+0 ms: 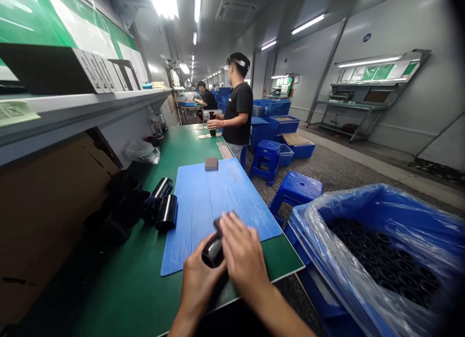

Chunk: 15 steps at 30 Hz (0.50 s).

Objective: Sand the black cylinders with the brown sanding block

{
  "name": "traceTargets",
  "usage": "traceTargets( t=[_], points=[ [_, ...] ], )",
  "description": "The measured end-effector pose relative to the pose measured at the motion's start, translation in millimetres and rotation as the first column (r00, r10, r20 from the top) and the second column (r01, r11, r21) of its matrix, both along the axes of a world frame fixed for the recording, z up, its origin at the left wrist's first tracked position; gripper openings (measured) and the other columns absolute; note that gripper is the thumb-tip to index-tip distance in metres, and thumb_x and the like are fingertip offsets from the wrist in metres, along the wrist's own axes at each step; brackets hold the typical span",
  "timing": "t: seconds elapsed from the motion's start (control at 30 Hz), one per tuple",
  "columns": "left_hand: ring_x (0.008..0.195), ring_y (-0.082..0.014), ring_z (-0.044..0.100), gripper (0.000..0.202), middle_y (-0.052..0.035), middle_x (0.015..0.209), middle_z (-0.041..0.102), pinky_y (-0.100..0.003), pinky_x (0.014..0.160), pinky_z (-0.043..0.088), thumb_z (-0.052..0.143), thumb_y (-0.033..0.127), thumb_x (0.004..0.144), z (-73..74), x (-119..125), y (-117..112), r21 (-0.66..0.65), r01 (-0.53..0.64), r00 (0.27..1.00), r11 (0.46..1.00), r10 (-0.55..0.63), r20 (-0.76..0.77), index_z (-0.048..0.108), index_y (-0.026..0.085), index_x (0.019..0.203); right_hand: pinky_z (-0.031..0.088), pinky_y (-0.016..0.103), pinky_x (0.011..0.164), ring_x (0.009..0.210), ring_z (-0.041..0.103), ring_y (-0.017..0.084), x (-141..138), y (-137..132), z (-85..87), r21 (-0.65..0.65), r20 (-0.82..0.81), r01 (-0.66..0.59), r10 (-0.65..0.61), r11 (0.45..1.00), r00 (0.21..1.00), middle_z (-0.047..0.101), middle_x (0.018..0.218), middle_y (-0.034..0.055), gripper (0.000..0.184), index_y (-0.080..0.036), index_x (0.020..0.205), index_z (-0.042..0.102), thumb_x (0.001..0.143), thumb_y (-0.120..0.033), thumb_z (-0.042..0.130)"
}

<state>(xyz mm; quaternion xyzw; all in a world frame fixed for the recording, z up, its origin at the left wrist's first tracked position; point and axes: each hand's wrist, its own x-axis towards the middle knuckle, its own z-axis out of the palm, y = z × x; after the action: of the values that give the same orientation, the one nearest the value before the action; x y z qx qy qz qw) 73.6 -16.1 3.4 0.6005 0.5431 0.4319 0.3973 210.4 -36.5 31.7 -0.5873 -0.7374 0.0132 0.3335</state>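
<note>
**Room:** we look down a long factory aisle with a grey floor point(327, 172), with wall-mounted racks point(363, 92) on the far side.

**Workbench:** a green-topped workbench point(189, 143) runs away from us beneath a grey shelf point(80, 109).

**Crate:** at our right, beyond the bench edge, stands a blue crate point(378, 206) lined with a clear plastic bag, packed with upright black cylinders point(381, 264).

**Co-workers:** a person in a black T-shirt point(238, 111) stands farther along the bench, both hands near a dark upright object too small to identify. A second person point(207, 98) works at a bench beyond.

**Stools:** two blue plastic stools point(296, 189) stand on the floor beside the bench.

**Mat:** a blue mat point(232, 201) lies on the bench, tilted from the bench edge.

**Loose tubes:** two glossy black tubes point(167, 212) lie just left of the mat, beside a darker cluster of cylinders point(119, 211).

**Block:** a small brown block point(211, 164) rests on the far end of the mat.

**Left hand:** the left hand point(201, 283) cups the black cylinder point(212, 252) from beneath, fingers closed around it.

**Right hand:** the right hand point(241, 254) curls over the cylinder's top, firmly closed on it.

**Cylinder position:** we find it held between both hands, above the mat's near edge.
</note>
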Motion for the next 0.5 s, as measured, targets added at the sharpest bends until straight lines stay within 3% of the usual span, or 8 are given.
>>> traceTargets(
  t=[0.07,0.17,0.2,0.23,0.3,0.4,0.5],
  points=[
    [0.105,-0.0315,0.072,0.056,-0.0097,0.112,0.077,-0.038,0.096,0.057,0.081,0.032,0.066,1.4,0,0,0.015,-0.029,1.000,0.999,0.029,0.002,0.071,0.016,0.119,0.045,0.053,0.105,0.141,0.046,0.028,-3,-3,0.2,-0.071,-0.027,0.076,-0.078,0.995,0.997,0.053,0.148,0.0044,0.053,-0.029,0.150,0.046,0.100,-0.015,0.036],
    [0.101,-0.0307,0.074,0.054,-0.0089,0.111,0.078,-0.036,0.089,0.060,0.078,0.032,0.069,4.6,0,1,-0.010,0.001,1.000,1.000,0.000,0.023,0.071,0.018,0.120,0.045,0.050,0.106,0.148,0.035,0.025,-5,-1,-1.8,0.014,-0.022,-0.091,0.091,0.996,0.996,0.042,0.156,0.0001,0.060,-0.031,0.156,0.034,0.098,-0.017,0.035],
    [0.102,-0.0303,0.073,0.054,-0.0088,0.112,0.077,-0.036,0.089,0.060,0.077,0.032,0.070,5.5,0,1,-0.012,0.017,1.000,1.000,-0.017,0.023,0.071,0.018,0.121,0.046,0.049,0.106,0.147,0.037,0.025,-1,6,-1.8,0.023,-0.060,-0.112,0.113,0.993,0.992,0.043,0.156,-0.0014,0.060,-0.033,0.155,0.036,0.098,-0.019,0.038],
    [0.102,-0.0305,0.073,0.054,-0.0087,0.112,0.077,-0.037,0.091,0.059,0.079,0.033,0.068,6.1,0,1,-0.006,0.013,1.000,1.000,-0.013,0.015,0.071,0.018,0.120,0.046,0.049,0.107,0.145,0.041,0.025,5,17,-0.6,-0.009,-0.139,-0.065,0.063,0.998,0.988,0.048,0.152,-0.0028,0.055,-0.036,0.150,0.045,0.098,-0.020,0.040],
    [0.106,-0.0313,0.071,0.057,-0.0090,0.113,0.076,-0.040,0.099,0.055,0.081,0.034,0.065,6.3,-1,0,0.013,-0.010,1.000,1.000,0.010,-0.009,0.071,0.017,0.119,0.043,0.053,0.109,0.137,0.051,0.027,28,48,5.3,-0.017,-0.213,0.033,-0.036,0.999,0.976,0.058,0.145,0.0039,0.047,-0.030,0.143,0.055,0.101,-0.023,0.037],
    [0.108,-0.0316,0.070,0.059,-0.0092,0.114,0.076,-0.043,0.102,0.053,0.082,0.034,0.064,4.6,-2,1,0.007,-0.044,0.999,0.999,0.044,-0.007,0.071,0.018,0.119,0.041,0.048,0.113,0.137,0.051,0.024,69,83,17.8,0.026,-0.298,0.096,-0.083,0.995,0.951,0.056,0.146,0.0081,0.045,-0.023,0.145,0.054,0.103,-0.031,0.037],
    [0.111,-0.0314,0.069,0.059,-0.0095,0.117,0.075,-0.044,0.105,0.051,0.082,0.034,0.065,2.3,-1,1,0.007,-0.028,1.000,1.000,0.028,-0.010,0.070,0.019,0.121,0.040,0.046,0.116,0.139,0.049,0.023,79,68,19.5,0.066,-0.352,0.132,-0.101,0.989,0.930,0.052,0.149,0.0108,0.048,-0.019,0.148,0.049,0.104,-0.034,0.037]
  ],
)
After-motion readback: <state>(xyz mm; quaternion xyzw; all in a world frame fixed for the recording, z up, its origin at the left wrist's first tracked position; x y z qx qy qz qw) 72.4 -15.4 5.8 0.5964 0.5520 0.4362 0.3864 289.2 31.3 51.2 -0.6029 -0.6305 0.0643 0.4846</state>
